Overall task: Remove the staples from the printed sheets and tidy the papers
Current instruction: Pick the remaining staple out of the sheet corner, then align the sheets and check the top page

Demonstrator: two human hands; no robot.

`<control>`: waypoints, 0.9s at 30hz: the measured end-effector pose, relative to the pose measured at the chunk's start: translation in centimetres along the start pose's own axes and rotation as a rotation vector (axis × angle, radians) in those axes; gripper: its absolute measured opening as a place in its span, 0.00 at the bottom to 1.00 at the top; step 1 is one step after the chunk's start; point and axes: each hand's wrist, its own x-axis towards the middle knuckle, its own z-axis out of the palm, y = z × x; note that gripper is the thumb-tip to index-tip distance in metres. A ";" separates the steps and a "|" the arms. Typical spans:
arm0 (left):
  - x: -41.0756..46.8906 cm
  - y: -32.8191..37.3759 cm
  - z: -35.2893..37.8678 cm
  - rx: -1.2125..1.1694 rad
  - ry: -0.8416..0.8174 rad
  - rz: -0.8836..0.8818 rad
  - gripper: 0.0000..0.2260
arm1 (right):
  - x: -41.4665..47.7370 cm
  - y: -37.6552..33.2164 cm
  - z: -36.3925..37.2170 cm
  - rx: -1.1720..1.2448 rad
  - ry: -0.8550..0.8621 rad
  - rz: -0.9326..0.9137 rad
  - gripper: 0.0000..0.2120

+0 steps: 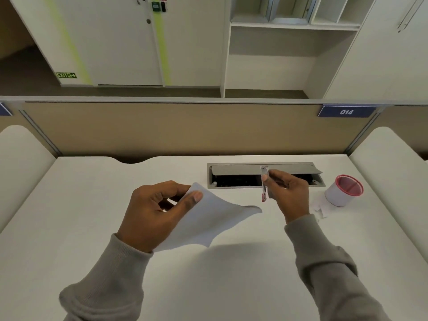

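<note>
My left hand (159, 212) pinches the near-left corner of a white sheet of paper (213, 218) and holds it lifted above the white desk (92, 205); the sheet curls and casts a shadow below it. My right hand (287, 193) grips a thin metal staple remover with a pink tip (264, 184), held upright just right of the paper's far corner. I cannot make out any staple. Small torn paper scraps (320, 208) lie on the desk to the right.
A white cup with a red rim (345, 191) stands at the right, by the scraps. An open grey cable tray (264, 174) is set into the desk behind my hands. A beige partition (185, 128) with a "014" label closes the back.
</note>
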 end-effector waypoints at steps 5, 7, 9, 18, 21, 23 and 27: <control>0.3 -0.4 -0.6 0.035 0.001 -0.020 0.11 | 2.8 8.4 2.1 -0.062 0.147 0.368 0.10; 0.4 -0.5 -0.8 0.039 -0.001 -0.030 0.08 | 3.4 11.5 2.9 0.037 0.179 0.542 0.14; 0.5 -0.6 -0.9 0.057 -0.015 -0.031 0.08 | 3.7 14.3 3.8 0.197 0.226 0.682 0.19; 0.6 -1.1 -0.6 0.035 -0.023 -0.045 0.05 | 2.7 18.3 6.5 0.465 0.496 0.801 0.08; 0.8 -1.2 -0.3 0.032 -0.031 -0.051 0.04 | 2.6 18.6 6.9 0.317 0.465 0.743 0.06; 0.9 -1.3 -0.1 0.029 -0.036 -0.054 0.03 | 2.5 18.6 6.9 0.043 0.359 0.670 0.04; 1.2 -1.6 0.0 0.010 -0.043 -0.051 0.09 | 2.7 19.5 7.0 -0.432 0.212 0.471 0.09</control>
